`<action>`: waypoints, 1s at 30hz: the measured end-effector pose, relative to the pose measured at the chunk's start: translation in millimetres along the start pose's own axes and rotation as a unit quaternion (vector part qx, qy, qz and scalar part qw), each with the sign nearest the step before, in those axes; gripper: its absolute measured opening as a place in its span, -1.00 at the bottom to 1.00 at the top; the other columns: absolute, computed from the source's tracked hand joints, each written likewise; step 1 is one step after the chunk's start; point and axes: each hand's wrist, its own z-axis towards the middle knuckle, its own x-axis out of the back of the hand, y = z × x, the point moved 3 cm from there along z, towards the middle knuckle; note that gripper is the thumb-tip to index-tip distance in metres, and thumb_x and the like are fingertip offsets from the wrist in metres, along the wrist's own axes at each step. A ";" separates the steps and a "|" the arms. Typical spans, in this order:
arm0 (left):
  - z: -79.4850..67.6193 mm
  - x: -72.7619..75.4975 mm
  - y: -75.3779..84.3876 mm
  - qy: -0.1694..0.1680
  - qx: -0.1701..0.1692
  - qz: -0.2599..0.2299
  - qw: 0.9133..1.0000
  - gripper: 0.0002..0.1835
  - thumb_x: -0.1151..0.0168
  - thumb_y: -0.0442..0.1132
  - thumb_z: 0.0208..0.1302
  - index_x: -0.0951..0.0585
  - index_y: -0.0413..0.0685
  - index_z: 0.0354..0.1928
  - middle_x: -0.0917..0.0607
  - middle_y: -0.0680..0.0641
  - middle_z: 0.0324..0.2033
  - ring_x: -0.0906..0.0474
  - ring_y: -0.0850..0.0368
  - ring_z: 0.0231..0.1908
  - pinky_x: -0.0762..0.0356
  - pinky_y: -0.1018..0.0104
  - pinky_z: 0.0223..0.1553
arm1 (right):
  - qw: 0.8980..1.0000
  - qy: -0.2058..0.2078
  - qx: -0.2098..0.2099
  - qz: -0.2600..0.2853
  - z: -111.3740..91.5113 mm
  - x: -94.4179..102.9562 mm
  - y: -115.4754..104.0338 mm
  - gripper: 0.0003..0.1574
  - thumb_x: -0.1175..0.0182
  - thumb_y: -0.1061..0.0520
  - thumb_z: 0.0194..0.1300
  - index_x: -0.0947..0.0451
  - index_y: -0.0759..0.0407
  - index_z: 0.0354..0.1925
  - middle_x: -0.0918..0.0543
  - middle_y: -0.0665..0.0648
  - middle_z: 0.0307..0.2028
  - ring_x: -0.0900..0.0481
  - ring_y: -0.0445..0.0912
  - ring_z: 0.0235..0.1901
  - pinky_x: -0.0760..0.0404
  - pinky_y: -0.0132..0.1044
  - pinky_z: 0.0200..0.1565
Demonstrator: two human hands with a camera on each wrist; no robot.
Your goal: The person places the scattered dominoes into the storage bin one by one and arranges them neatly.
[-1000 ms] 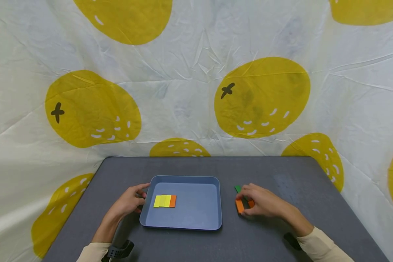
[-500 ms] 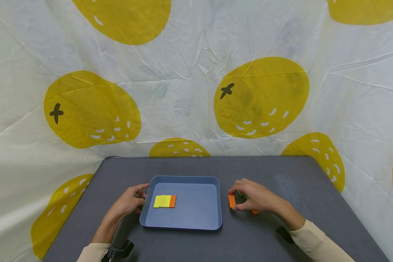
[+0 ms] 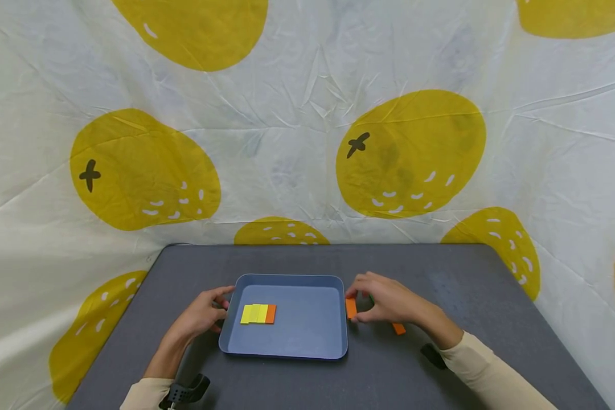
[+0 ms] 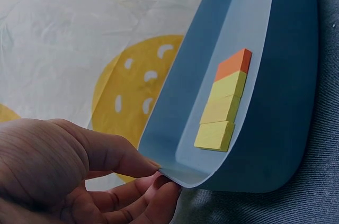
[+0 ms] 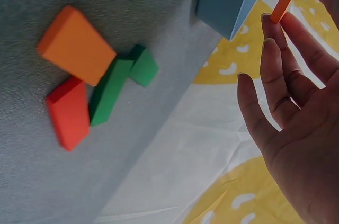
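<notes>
A blue-grey tray (image 3: 307,322) lies on the table, with a row of yellow blocks (image 4: 222,110) ending in one orange block (image 4: 234,65) in its left half. My left hand (image 3: 201,314) pinches the tray's left rim, thumb on top and fingers beneath. Between thumb and fingertips, my right hand (image 3: 392,300) holds a flat orange block (image 3: 351,308) upright beside the tray's right wall. Behind that hand, another orange block (image 5: 77,46), a red block (image 5: 69,114) and two green blocks (image 5: 110,90) lie in a loose cluster on the table, partly hidden in the head view.
The dark grey table (image 3: 297,384) ends at a back edge against a white cloth (image 3: 282,171) printed with yellow fruit shapes. Black straps (image 3: 187,393) sit on the wrists.
My right hand has moved left with the orange block, from the loose blocks to the tray's right edge, uncovering an orange block behind it. The left hand and tray stay put.
</notes>
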 end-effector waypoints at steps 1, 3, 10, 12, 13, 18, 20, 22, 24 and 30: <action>0.4 0.1 -0.1 -0.001 -0.001 0.000 1.000 -0.33 -0.14 -0.55 0.26 -0.38 -0.21 0.45 -0.53 -0.21 -0.18 -0.50 -0.03 -0.27 -0.61 0.12 -0.45 | 1.000 0.000 0.001 -0.001 1.7 0.5 -1.4 -0.53 -0.44 -0.19 0.19 -0.68 -0.11 0.03 -0.59 -0.19 -0.08 -0.53 -0.07 -0.13 -0.51 -0.28 -0.17; 0.9 0.3 -0.2 -0.001 -0.001 -0.002 1.000 -0.32 -0.14 -0.55 0.25 -0.38 -0.21 0.45 -0.52 -0.21 -0.19 -0.49 -0.03 -0.28 -0.60 0.11 -0.45 | 1.000 0.001 0.001 -0.006 5.1 1.4 -3.9 -0.54 -0.44 -0.20 0.19 -0.68 -0.11 0.02 -0.59 -0.19 -0.08 -0.53 -0.08 -0.12 -0.52 -0.26 -0.15; 0.6 0.7 1.9 -0.002 -0.003 -0.004 1.000 -0.32 -0.15 -0.55 0.26 -0.38 -0.21 0.45 -0.52 -0.22 -0.18 -0.49 -0.03 -0.28 -0.60 0.13 -0.45 | 1.000 0.005 0.007 -0.015 16.2 2.5 -12.6 -0.56 -0.46 -0.22 0.16 -0.68 -0.14 -0.02 -0.60 -0.19 -0.09 -0.52 -0.14 -0.14 -0.54 -0.25 -0.15; 0.0 0.9 2.2 -0.002 -0.002 -0.002 1.000 -0.32 -0.15 -0.55 0.26 -0.38 -0.20 0.45 -0.52 -0.22 -0.18 -0.50 -0.03 -0.28 -0.60 0.13 -0.45 | 1.000 0.004 0.009 -0.015 19.6 3.1 -14.9 -0.55 -0.46 -0.22 0.15 -0.68 -0.14 -0.03 -0.60 -0.18 -0.09 -0.52 -0.14 -0.14 -0.54 -0.24 -0.15; -0.6 1.1 2.4 -0.001 -0.001 -0.001 1.000 -0.32 -0.15 -0.55 0.25 -0.38 -0.20 0.45 -0.52 -0.22 -0.18 -0.50 -0.03 -0.28 -0.60 0.13 -0.45 | 1.000 0.003 0.009 -0.015 21.4 3.5 -16.0 -0.55 -0.46 -0.22 0.16 -0.68 -0.14 -0.02 -0.59 -0.18 -0.09 -0.53 -0.14 -0.13 -0.55 -0.24 -0.14; -1.4 1.9 1.9 -0.002 0.000 0.001 1.000 -0.31 -0.15 -0.56 0.25 -0.38 -0.20 0.45 -0.52 -0.22 -0.16 -0.49 -0.03 -0.26 -0.60 0.10 -0.45 | 1.000 -0.001 0.013 -0.010 29.7 5.5 -21.8 -0.54 -0.46 -0.22 0.16 -0.67 -0.12 -0.02 -0.60 -0.17 -0.10 -0.56 -0.08 -0.12 -0.55 -0.23 -0.15; -0.8 1.7 1.1 -0.001 0.002 0.000 1.000 -0.31 -0.15 -0.56 0.24 -0.38 -0.19 0.45 -0.52 -0.22 -0.16 -0.49 -0.04 -0.26 -0.60 0.11 -0.45 | 1.000 -0.001 0.015 -0.009 33.0 6.2 -24.3 -0.53 -0.46 -0.23 0.15 -0.67 -0.11 -0.02 -0.61 -0.17 -0.10 -0.56 -0.08 -0.13 -0.54 -0.25 -0.16; -0.3 1.4 0.2 -0.001 0.004 -0.002 1.000 -0.31 -0.15 -0.56 0.24 -0.38 -0.18 0.45 -0.52 -0.22 -0.15 -0.50 -0.04 -0.26 -0.60 0.11 -0.45 | 1.000 0.001 0.020 -0.012 36.4 6.8 -26.8 -0.53 -0.45 -0.24 0.15 -0.67 -0.11 -0.02 -0.61 -0.18 -0.11 -0.54 -0.10 -0.14 -0.53 -0.27 -0.16; 0.1 1.1 -0.6 0.000 0.007 -0.004 1.000 -0.30 -0.15 -0.56 0.23 -0.39 -0.17 0.45 -0.53 -0.22 -0.15 -0.50 -0.04 -0.26 -0.60 0.11 -0.45 | 1.000 0.004 0.025 -0.016 40.1 7.2 -29.1 -0.52 -0.45 -0.25 0.15 -0.66 -0.12 -0.02 -0.61 -0.18 -0.11 -0.54 -0.11 -0.15 -0.53 -0.29 -0.16; -0.4 0.8 -0.5 -0.001 0.000 -0.006 1.000 -0.31 -0.15 -0.56 0.24 -0.38 -0.19 0.45 -0.52 -0.22 -0.15 -0.50 -0.04 -0.26 -0.60 0.10 -0.44 | 0.999 0.003 0.037 -0.022 49.4 7.6 -36.7 -0.51 -0.45 -0.25 0.15 -0.67 -0.11 -0.02 -0.62 -0.17 -0.10 -0.55 -0.12 -0.15 -0.53 -0.30 -0.16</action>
